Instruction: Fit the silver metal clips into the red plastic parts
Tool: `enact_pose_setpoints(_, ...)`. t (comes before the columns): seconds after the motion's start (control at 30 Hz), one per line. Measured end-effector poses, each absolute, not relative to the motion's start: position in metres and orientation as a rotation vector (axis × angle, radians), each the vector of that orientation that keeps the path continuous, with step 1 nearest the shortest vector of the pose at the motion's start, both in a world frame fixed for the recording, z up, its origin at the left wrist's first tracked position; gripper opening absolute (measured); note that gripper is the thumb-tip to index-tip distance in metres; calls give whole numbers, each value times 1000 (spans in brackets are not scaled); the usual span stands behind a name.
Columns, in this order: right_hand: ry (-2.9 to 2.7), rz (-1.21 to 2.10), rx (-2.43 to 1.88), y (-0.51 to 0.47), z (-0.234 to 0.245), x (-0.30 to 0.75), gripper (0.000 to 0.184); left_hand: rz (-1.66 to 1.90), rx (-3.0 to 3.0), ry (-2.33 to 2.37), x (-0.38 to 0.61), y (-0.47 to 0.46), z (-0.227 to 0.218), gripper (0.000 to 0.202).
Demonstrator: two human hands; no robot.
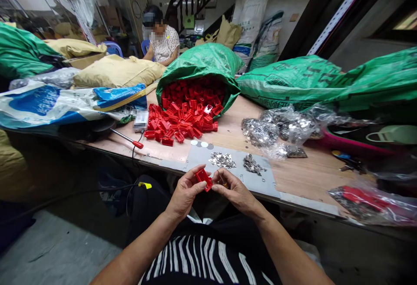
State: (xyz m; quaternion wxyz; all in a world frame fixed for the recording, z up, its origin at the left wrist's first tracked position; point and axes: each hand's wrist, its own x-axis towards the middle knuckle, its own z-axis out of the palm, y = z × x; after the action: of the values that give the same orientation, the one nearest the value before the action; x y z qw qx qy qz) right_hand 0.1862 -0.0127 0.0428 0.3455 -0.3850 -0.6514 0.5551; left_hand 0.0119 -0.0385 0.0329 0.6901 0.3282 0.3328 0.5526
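Left hand and right hand are both pinched on one small red plastic clip at the table edge, with the open green woven sack spilling identical clips at 12 o'clock.

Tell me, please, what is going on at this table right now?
A person seated at the wooden table holds a small red plastic piece between both hands, the left hand gripping it and the right hand touching its side. Ahead, a green woven sack lies on its side, spilling a heap of red plastic pieces. Two small piles of silvery metal bits lie on a grey sheet close by. Another person sits at the far end.
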Motion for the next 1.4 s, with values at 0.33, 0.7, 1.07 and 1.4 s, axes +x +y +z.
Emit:
enact_pose_setpoints(0.33, -1565, 1608, -1044, -13, 32, 190, 35, 1283, 990, 819, 21, -42, 26, 38)
enact_pose_setpoints(0.7, -1983, 837, -1329, -2, 26, 197, 24, 1259, 1565, 1219, 3, 3, -2, 37)
enact_pose_setpoints(1.07, -2130, 629, -1309, 6, 22, 187, 16, 1096, 1713, 1205, -5, 19, -2, 43)
enact_pose_setpoints(1.4, -2171, 668, -1333, 9, 21, 189, 15, 1085, 1730, 1189, -6, 19, -3, 40)
